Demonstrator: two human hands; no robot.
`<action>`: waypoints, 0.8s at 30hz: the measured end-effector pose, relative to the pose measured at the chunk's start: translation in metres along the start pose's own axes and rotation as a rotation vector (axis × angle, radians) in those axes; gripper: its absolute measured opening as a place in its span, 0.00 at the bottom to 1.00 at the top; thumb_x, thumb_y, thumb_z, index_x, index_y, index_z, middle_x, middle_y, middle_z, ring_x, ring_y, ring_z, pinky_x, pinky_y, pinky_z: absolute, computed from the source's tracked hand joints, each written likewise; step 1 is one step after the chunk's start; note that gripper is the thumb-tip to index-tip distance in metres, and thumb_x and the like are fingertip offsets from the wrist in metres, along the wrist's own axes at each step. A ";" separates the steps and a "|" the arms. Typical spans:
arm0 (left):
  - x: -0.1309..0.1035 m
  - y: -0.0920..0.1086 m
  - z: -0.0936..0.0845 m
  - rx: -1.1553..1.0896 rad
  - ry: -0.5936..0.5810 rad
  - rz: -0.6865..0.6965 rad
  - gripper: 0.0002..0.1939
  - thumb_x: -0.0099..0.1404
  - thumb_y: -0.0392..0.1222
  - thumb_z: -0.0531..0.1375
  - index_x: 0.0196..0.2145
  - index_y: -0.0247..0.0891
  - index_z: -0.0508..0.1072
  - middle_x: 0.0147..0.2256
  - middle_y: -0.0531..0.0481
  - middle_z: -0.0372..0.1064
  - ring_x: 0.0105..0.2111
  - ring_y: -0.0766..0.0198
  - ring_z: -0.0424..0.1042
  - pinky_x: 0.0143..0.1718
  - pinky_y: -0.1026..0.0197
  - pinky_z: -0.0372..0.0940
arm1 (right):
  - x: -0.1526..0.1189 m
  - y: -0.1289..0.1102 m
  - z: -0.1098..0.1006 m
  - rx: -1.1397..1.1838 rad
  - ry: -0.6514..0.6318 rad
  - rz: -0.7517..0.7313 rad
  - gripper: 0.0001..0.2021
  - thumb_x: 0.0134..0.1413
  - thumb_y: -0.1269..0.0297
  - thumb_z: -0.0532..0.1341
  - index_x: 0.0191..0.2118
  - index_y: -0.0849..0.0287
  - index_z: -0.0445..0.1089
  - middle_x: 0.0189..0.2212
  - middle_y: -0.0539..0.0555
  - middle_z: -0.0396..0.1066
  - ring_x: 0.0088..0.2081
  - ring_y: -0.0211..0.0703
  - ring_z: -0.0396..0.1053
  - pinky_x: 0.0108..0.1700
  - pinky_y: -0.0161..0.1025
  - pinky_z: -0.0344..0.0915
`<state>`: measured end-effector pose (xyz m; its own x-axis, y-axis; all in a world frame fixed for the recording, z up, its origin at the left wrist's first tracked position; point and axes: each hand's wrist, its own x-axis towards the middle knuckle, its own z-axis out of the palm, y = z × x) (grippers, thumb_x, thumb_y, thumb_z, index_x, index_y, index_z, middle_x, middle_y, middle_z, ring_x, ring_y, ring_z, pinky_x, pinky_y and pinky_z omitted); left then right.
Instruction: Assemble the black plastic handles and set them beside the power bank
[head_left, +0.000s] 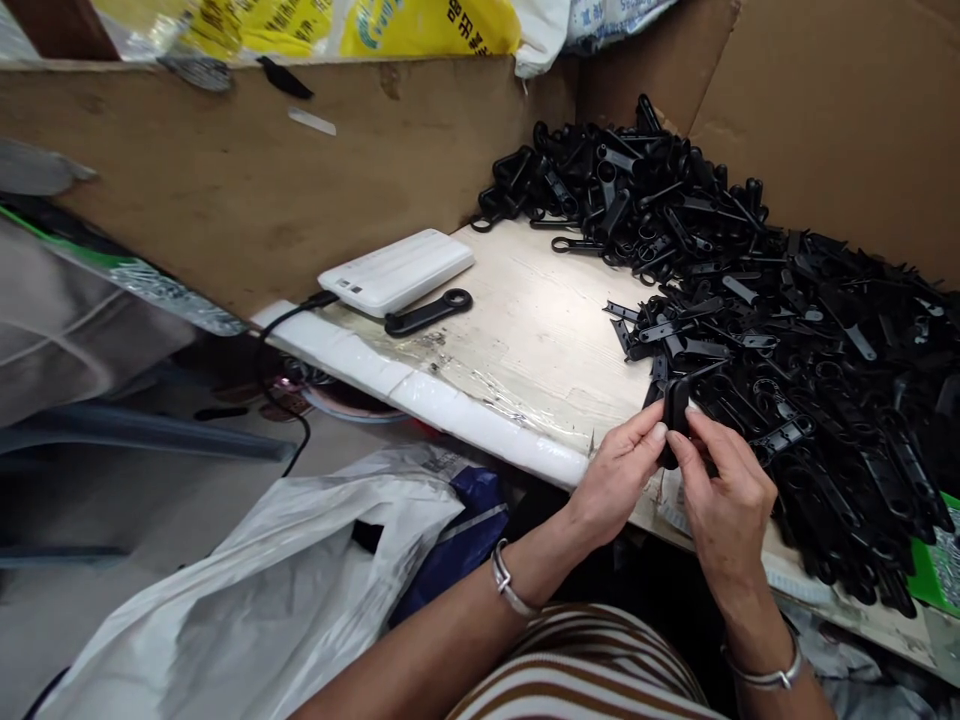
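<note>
Between them, my left hand (621, 465) and my right hand (721, 488) pinch a small black plastic part (674, 415) near the front edge of the table. The part stands roughly upright, and my fingers cover some of it. Right behind and beside my hands spreads a large heap of black plastic parts (750, 290), many with a ring at one end. A single black ring-ended handle (428, 312) lies apart to the left, close to a white power bank (397, 270).
The pale tabletop (525, 310) has a white padded front edge (427, 395). Cardboard walls (840, 120) rise behind. A black cable (262, 350) hangs from the power bank over the edge. At the right sits a green tray (934, 560); a white sack (285, 570) is below left.
</note>
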<state>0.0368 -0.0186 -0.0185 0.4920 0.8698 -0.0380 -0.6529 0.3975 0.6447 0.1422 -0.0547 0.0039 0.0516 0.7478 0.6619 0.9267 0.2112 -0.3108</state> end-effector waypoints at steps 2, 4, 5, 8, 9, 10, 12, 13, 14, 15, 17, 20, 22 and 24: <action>0.000 0.001 -0.001 -0.040 -0.001 -0.035 0.21 0.64 0.45 0.61 0.54 0.39 0.72 0.53 0.44 0.71 0.56 0.53 0.65 0.58 0.53 0.58 | -0.001 -0.003 0.000 -0.091 -0.003 -0.059 0.11 0.62 0.68 0.59 0.49 0.63 0.73 0.39 0.60 0.76 0.41 0.48 0.74 0.45 0.44 0.72; 0.000 0.002 -0.001 -0.065 -0.002 -0.057 0.23 0.64 0.47 0.62 0.55 0.38 0.71 0.51 0.43 0.71 0.54 0.53 0.66 0.56 0.54 0.60 | -0.003 -0.008 -0.001 -0.175 -0.066 -0.083 0.14 0.64 0.69 0.57 0.53 0.63 0.70 0.42 0.62 0.75 0.43 0.49 0.72 0.46 0.45 0.71; 0.000 0.002 -0.002 -0.069 -0.004 -0.059 0.23 0.64 0.48 0.62 0.55 0.38 0.71 0.51 0.42 0.71 0.53 0.53 0.67 0.56 0.54 0.60 | -0.004 -0.010 -0.002 -0.205 -0.113 -0.084 0.15 0.64 0.69 0.56 0.55 0.63 0.69 0.44 0.62 0.74 0.45 0.50 0.72 0.47 0.46 0.71; 0.002 0.003 -0.005 0.024 -0.017 -0.009 0.24 0.64 0.49 0.61 0.55 0.37 0.71 0.49 0.42 0.72 0.51 0.55 0.68 0.52 0.58 0.62 | -0.006 -0.015 -0.006 -0.218 -0.243 -0.070 0.17 0.65 0.69 0.54 0.58 0.65 0.66 0.49 0.65 0.70 0.49 0.53 0.69 0.49 0.48 0.70; 0.003 0.003 -0.006 0.094 -0.023 0.021 0.22 0.65 0.48 0.61 0.54 0.37 0.71 0.48 0.43 0.72 0.50 0.57 0.69 0.51 0.59 0.62 | -0.006 -0.015 -0.008 -0.186 -0.274 -0.059 0.18 0.66 0.69 0.53 0.58 0.65 0.65 0.50 0.66 0.69 0.50 0.53 0.68 0.50 0.48 0.69; 0.003 0.004 -0.008 0.168 -0.029 0.053 0.21 0.65 0.47 0.60 0.53 0.37 0.72 0.47 0.44 0.73 0.48 0.58 0.69 0.50 0.61 0.63 | -0.006 -0.014 -0.011 -0.136 -0.303 -0.048 0.18 0.66 0.70 0.52 0.59 0.66 0.64 0.51 0.66 0.68 0.51 0.52 0.68 0.51 0.47 0.69; 0.004 0.006 -0.010 0.295 -0.043 0.106 0.18 0.66 0.43 0.59 0.51 0.36 0.72 0.45 0.46 0.73 0.47 0.59 0.69 0.48 0.62 0.63 | -0.003 -0.010 -0.018 0.011 -0.362 -0.025 0.19 0.66 0.71 0.52 0.60 0.65 0.63 0.51 0.65 0.68 0.52 0.48 0.68 0.52 0.44 0.68; 0.004 0.008 -0.011 0.350 -0.049 0.125 0.17 0.66 0.42 0.58 0.51 0.36 0.72 0.44 0.46 0.73 0.46 0.60 0.69 0.48 0.62 0.63 | 0.000 -0.007 -0.021 0.093 -0.390 -0.010 0.19 0.65 0.71 0.52 0.60 0.64 0.64 0.51 0.63 0.68 0.51 0.46 0.68 0.52 0.42 0.68; 0.003 0.010 -0.012 0.411 -0.052 0.139 0.16 0.66 0.41 0.57 0.50 0.35 0.73 0.43 0.47 0.73 0.45 0.60 0.70 0.48 0.62 0.64 | 0.003 -0.003 -0.024 0.168 -0.409 0.014 0.18 0.65 0.70 0.53 0.58 0.62 0.65 0.50 0.62 0.68 0.50 0.44 0.69 0.52 0.40 0.68; 0.002 0.013 -0.012 0.481 -0.052 0.149 0.15 0.67 0.41 0.56 0.50 0.35 0.73 0.42 0.47 0.73 0.44 0.61 0.70 0.47 0.62 0.64 | 0.006 0.001 -0.025 0.231 -0.411 0.057 0.16 0.64 0.69 0.55 0.56 0.60 0.68 0.49 0.60 0.69 0.49 0.43 0.69 0.50 0.39 0.68; -0.001 0.019 -0.011 0.652 -0.059 0.164 0.15 0.69 0.40 0.53 0.49 0.33 0.72 0.39 0.47 0.73 0.39 0.62 0.71 0.43 0.62 0.65 | 0.012 0.009 -0.025 0.353 -0.360 0.211 0.13 0.62 0.64 0.59 0.50 0.57 0.72 0.45 0.57 0.71 0.45 0.43 0.72 0.47 0.38 0.70; -0.007 0.026 -0.007 0.888 -0.123 0.203 0.17 0.70 0.39 0.50 0.51 0.32 0.70 0.38 0.46 0.74 0.33 0.64 0.72 0.39 0.63 0.66 | 0.018 0.017 -0.017 0.638 -0.336 0.492 0.19 0.58 0.58 0.63 0.54 0.54 0.69 0.44 0.55 0.74 0.40 0.42 0.73 0.42 0.39 0.72; -0.009 0.028 -0.006 0.996 -0.162 0.239 0.17 0.70 0.38 0.49 0.51 0.31 0.69 0.38 0.44 0.74 0.33 0.64 0.73 0.37 0.63 0.67 | 0.019 0.019 -0.011 0.866 -0.412 0.601 0.22 0.58 0.56 0.63 0.57 0.54 0.67 0.45 0.56 0.75 0.38 0.42 0.74 0.38 0.39 0.73; -0.011 0.026 -0.006 1.066 -0.151 0.282 0.15 0.70 0.38 0.50 0.50 0.32 0.70 0.39 0.43 0.75 0.35 0.62 0.74 0.38 0.63 0.68 | 0.017 0.019 -0.006 1.007 -0.434 0.649 0.21 0.58 0.55 0.62 0.55 0.54 0.69 0.45 0.57 0.76 0.37 0.42 0.74 0.37 0.39 0.73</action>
<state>0.0111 -0.0163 -0.0056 0.5159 0.8163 0.2599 0.0407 -0.3264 0.9444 0.1625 -0.0416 0.0136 0.0854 0.9961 -0.0223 0.0764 -0.0288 -0.9967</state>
